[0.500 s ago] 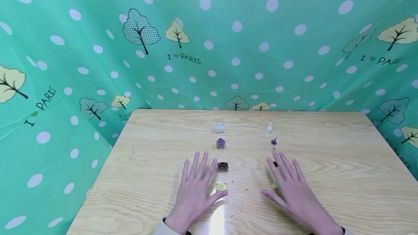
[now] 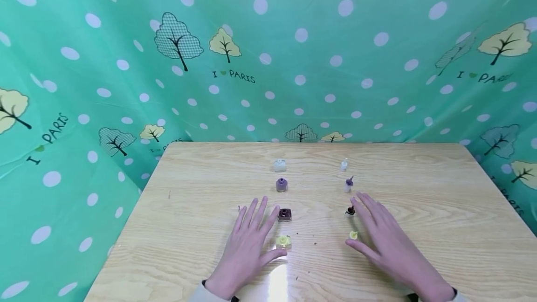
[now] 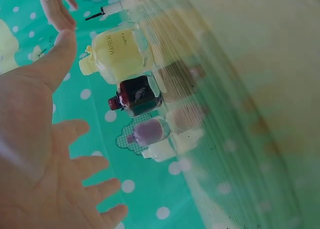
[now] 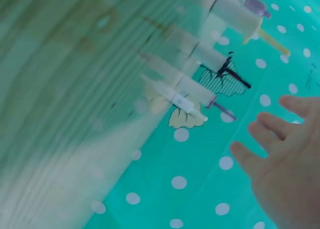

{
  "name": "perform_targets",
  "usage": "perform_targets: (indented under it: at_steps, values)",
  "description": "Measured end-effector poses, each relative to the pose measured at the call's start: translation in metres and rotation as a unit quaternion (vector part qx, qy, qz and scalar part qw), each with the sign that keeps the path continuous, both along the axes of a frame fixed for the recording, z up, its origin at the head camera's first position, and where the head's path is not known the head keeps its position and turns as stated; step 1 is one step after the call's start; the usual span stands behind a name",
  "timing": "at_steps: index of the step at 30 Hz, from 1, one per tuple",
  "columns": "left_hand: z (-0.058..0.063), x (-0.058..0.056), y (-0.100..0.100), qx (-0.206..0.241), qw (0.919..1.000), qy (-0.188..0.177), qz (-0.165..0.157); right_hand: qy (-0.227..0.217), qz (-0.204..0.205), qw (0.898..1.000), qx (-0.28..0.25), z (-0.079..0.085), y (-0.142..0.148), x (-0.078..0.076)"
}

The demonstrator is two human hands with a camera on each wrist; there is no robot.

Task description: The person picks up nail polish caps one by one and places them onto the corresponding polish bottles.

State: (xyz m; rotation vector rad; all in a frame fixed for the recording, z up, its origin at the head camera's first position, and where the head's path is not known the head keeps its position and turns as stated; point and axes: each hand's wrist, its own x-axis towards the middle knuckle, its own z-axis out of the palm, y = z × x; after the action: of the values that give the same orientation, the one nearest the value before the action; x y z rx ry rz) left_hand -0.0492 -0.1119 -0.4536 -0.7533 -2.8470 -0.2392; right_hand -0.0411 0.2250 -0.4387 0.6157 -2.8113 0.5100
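Four open nail polish bottles form a row on the wooden table: yellow (image 2: 283, 242), dark red (image 2: 284, 215), purple (image 2: 281, 185) and whitish (image 2: 279, 165). My left hand (image 2: 245, 248) hovers with spread fingers just left of the two nearer ones, its thumb by the yellow bottle (image 3: 120, 54). Across from them stand their caps, brushes upward: yellow (image 2: 353, 235), dark (image 2: 350, 210), purple (image 2: 348, 184) and white (image 2: 344, 165). Beside the nearer two is my right hand (image 2: 388, 243), its fingers extended, thumb close to the yellow-brushed cap (image 4: 237, 16). Neither hand holds anything.
The wooden table (image 2: 209, 171) backs onto a green dotted curtain (image 2: 235, 106) printed with trees, which also hangs along both sides. Several small dark specks lie on the wood between the rows. Light reflects brightly near the front edge.
My right hand has shifted to the right, uncovering the dark and yellow caps, and its fingers are closer together. The left hand has moved slightly, still with spread fingers. Bottles and caps stand as before.
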Motion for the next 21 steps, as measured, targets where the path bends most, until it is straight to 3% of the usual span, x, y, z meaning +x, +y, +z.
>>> perform_targets:
  at_steps: [14,21]
  values:
    - [0.003,0.001,0.0,0.043,0.9987,0.001,-0.029,-0.027,-0.022,0.998,-0.055,-0.001,0.011,-0.002]
    - [0.003,0.001,-0.001,0.055,0.9974,0.001,-0.047,-0.011,-0.018,0.998,-0.052,-0.002,0.016,-0.002]
